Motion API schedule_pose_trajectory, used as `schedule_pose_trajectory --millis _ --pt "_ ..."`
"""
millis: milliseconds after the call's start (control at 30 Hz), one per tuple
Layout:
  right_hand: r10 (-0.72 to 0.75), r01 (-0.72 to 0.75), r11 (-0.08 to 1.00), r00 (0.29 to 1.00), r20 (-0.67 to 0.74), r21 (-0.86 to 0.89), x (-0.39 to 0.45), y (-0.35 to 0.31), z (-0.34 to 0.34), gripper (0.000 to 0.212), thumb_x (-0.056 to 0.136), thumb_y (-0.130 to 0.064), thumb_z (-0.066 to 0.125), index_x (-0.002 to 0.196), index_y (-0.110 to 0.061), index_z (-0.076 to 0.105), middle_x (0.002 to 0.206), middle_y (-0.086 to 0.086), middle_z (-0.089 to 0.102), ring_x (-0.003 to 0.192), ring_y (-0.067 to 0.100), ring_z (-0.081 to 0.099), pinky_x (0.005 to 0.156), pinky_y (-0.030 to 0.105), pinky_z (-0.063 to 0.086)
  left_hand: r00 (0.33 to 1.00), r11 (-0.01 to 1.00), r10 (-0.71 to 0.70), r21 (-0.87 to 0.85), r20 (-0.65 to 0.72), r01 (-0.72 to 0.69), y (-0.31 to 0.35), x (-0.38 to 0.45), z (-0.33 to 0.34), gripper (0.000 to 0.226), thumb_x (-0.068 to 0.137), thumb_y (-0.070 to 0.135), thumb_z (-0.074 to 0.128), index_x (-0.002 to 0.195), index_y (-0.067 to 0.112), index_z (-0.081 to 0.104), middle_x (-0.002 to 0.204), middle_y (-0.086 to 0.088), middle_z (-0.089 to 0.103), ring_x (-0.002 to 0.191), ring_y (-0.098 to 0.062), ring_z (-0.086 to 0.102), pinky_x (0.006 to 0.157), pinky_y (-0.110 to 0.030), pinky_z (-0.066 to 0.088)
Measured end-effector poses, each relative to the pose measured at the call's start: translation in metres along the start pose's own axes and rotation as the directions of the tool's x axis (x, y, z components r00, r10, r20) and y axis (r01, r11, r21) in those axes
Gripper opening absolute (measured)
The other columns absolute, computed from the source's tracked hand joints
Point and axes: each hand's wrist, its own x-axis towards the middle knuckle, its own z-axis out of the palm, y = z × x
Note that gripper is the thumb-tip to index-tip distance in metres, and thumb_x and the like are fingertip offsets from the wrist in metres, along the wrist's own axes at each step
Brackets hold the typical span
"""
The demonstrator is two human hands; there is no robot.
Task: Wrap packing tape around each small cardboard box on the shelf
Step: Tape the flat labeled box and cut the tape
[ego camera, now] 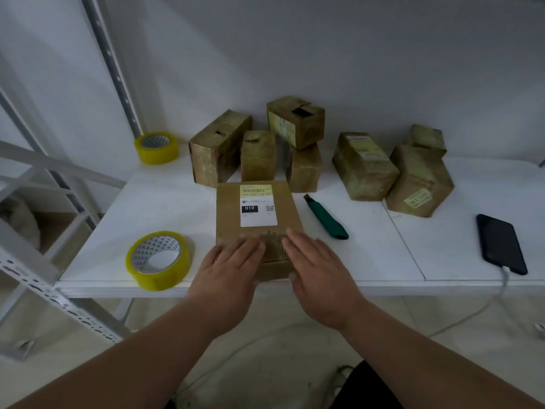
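A flat brown cardboard box (253,202) with a white shipping label lies at the front of the white shelf (165,202). My left hand (230,270) rests flat on its near left corner, fingers straight. My right hand (318,267) lies flat on its near right part, thumb over the front edge. A yellow tape roll (159,259) lies flat just left of the box. A second tape roll (157,147) sits at the back left. Several tape-wrapped small boxes (219,147) crowd the back of the shelf.
A green utility knife (326,218) lies right of the labelled box. A dark phone (501,243) with a white cable lies at the front right. Grey metal shelf uprights (115,69) stand at the left. The wall is close behind the boxes.
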Motion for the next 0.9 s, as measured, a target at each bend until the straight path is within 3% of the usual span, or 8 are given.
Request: schedule_pose_trajectory --millis 100,300,467,667,800,900 --pt "-0.01 0.017 0.998 0.993 0.115 -0.061 -0.004 -0.004 0.01 0.063 0.1 -0.036 0.033 0.155 -0.018 0.006 0.16 -0.004 -0.008 0.148 0.012 -0.008 0.119 0.034 -0.008 0.995 1.0 -0.019 0.022 0.099 0.017 0.003 0.002 0.006 0.064 0.1 0.042 0.027 0.154 0.029 -0.006 0.161 0.013 -0.012 0.143 -0.005 -0.02 0.12 -0.04 -0.006" --pt "0.025 -0.021 0.999 0.995 0.095 -0.047 0.003 -0.01 0.008 0.064 0.099 -0.037 0.039 0.154 -0.015 0.016 0.162 0.001 0.012 0.149 0.014 0.006 0.121 0.035 0.0 0.993 0.998 -0.065 0.001 0.1 0.066 0.005 0.007 0.003 0.065 0.099 0.046 0.032 0.155 0.03 0.001 0.162 0.013 -0.005 0.148 -0.008 -0.008 0.12 -0.04 -0.002" --pt "-0.01 0.021 0.997 0.99 0.14 -0.072 0.004 -0.012 0.008 0.07 0.097 -0.036 0.039 0.155 -0.02 0.003 0.161 -0.005 -0.007 0.148 0.011 -0.008 0.121 0.038 -0.005 0.991 0.997 -0.076 0.001 0.107 0.076 0.012 0.009 0.007 0.071 0.098 0.052 0.029 0.153 0.032 -0.01 0.156 0.017 -0.019 0.142 -0.003 -0.022 0.117 -0.044 -0.007" --pt "-0.023 0.033 0.997 0.991 0.131 -0.074 0.006 -0.013 0.009 0.072 0.096 -0.033 0.042 0.155 -0.02 0.003 0.162 -0.004 -0.002 0.148 0.012 -0.009 0.121 0.039 -0.006 0.99 0.998 -0.068 0.006 0.121 0.068 0.008 0.01 0.011 0.074 0.096 0.053 0.031 0.152 0.032 -0.011 0.16 0.016 -0.016 0.14 -0.002 -0.024 0.116 -0.045 -0.009" --pt "-0.007 0.015 0.998 0.992 0.126 -0.064 0.011 -0.018 0.006 0.071 0.093 -0.032 0.045 0.155 -0.019 0.011 0.162 -0.003 0.01 0.149 0.012 0.0 0.12 0.037 -0.008 0.983 0.997 -0.066 -0.025 0.17 0.071 0.006 0.012 0.007 0.074 0.096 0.055 0.031 0.153 0.031 -0.011 0.16 0.016 -0.016 0.142 -0.002 -0.022 0.116 -0.045 -0.009" --pt "-0.017 0.019 0.999 0.998 0.056 -0.036 0.014 -0.025 0.0 0.068 0.09 -0.029 0.048 0.153 -0.018 0.025 0.16 0.0 0.022 0.149 0.015 0.01 0.121 0.044 0.0 0.997 0.994 -0.067 -0.088 0.048 0.071 0.003 0.004 0.003 0.069 0.097 0.051 0.034 0.155 0.031 0.003 0.162 0.012 -0.003 0.142 -0.002 -0.017 0.118 -0.045 0.001"
